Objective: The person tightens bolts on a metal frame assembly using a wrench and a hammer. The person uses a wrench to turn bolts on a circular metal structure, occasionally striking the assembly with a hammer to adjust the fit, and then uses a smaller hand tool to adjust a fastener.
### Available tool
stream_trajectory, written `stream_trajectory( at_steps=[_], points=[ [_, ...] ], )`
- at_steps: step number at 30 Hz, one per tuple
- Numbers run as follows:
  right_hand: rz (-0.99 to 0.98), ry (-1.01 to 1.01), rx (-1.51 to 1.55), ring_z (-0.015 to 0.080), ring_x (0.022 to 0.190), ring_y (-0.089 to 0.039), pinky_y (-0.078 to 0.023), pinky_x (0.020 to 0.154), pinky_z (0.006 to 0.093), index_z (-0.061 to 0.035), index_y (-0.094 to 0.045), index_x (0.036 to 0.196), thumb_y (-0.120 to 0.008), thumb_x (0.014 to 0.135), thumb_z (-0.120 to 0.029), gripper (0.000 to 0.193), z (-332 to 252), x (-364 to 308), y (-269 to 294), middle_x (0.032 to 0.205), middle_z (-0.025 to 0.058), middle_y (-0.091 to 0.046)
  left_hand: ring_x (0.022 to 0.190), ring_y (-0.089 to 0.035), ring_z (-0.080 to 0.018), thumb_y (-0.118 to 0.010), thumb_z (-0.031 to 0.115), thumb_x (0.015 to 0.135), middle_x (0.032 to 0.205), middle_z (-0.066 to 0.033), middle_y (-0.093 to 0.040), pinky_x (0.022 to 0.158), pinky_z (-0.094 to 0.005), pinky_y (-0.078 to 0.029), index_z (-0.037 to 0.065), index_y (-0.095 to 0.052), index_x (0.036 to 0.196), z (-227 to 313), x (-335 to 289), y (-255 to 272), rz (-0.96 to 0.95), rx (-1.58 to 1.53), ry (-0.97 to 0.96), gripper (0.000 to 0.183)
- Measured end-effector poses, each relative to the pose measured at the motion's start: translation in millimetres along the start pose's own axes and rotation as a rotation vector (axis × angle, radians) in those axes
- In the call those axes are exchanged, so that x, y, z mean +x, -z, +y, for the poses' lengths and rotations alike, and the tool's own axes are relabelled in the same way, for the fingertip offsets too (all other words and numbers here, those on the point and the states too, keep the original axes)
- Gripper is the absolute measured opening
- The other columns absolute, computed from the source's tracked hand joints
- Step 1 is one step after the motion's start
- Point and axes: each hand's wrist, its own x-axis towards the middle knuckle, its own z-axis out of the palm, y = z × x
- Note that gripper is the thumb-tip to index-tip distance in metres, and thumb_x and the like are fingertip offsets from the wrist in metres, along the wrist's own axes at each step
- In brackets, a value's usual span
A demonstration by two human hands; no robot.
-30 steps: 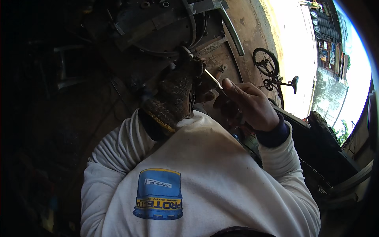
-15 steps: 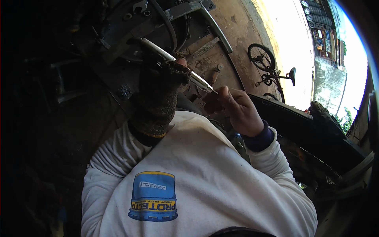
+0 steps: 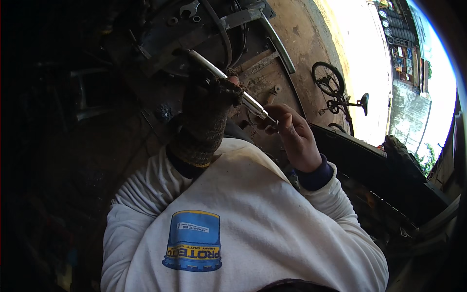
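My left hand [image 3: 206,104], in a worn, frayed dark knit glove, is closed around a slim shiny metal tube [image 3: 206,63]. One bare fingertip pokes out of the glove on top of the tube. The tube slants from upper left down to the right and narrows to a thin rod [image 3: 271,120]. At that narrow end is my bare right hand [image 3: 299,141], its thumb and fingers closed about the rod's tip. Both hands are in front of my white shirt. Shadow hides most of the left fingers.
Beyond my hands lies a metal frame [image 3: 278,41]. An open-ended wrench [image 3: 189,8] and a metal ring [image 3: 172,21] are at its upper left. A bicycle [image 3: 335,92] is at right, above a long dark panel [image 3: 374,152]. Stacked tyres [image 3: 401,27] show farther off.
The whole view has shifted slightly. My right thumb and fingers have moved at the tube's narrow end, and more of the thin rod shows. The left hand keeps its grip.
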Motion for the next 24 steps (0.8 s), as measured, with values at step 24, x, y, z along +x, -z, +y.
stream_trajectory(
  at_steps=[24],
  points=[
    [-0.370,-0.384,0.614,0.0265,0.096,-0.062,-0.048,0.082,0.0374,-0.0044,-0.054,0.131,-0.036,0.103,-0.044,0.052,31.0,36.4,-19.4,0.114,0.0150,-0.064,0.117,-0.057,-0.0202,-0.038,0.026,0.104,0.132,-0.0110,-0.055,0.098,-0.0337,-0.048,0.006,-0.045,0.141,-5.7,-53.6,29.7,-0.396,-0.716,0.925,0.042]
  ],
)
